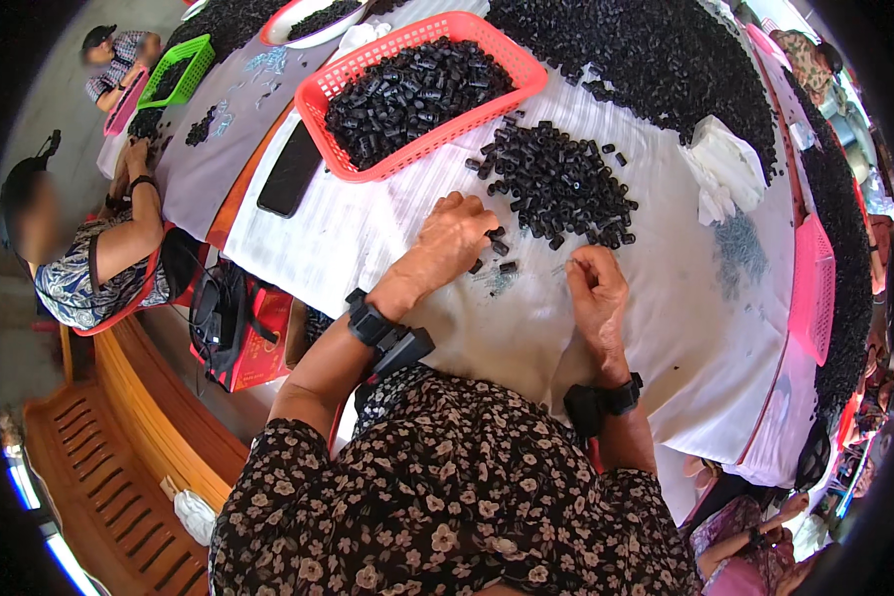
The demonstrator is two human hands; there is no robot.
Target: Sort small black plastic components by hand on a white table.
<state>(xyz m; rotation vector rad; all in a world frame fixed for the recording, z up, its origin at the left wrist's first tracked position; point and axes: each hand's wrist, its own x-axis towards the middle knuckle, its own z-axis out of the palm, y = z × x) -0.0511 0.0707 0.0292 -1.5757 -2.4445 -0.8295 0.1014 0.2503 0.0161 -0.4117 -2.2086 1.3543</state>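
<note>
My left hand is closed with its fingers curled. Small black plastic cylinders sit at its fingertips, and one seems to be held there. To its right, my right hand is pinched thumb to finger; whatever it grips is too small to make out. Between the hands, a small scatter of thin pale-blue pins lies on the white cloth. One loose black cylinder lies just above them. Beyond both hands spreads a pile of black cylinders.
A red basket full of black cylinders stands beyond my left hand, with a black phone beside it. Crumpled white plastic and more pale pins lie at right, near a pink basket. Another person sits at left.
</note>
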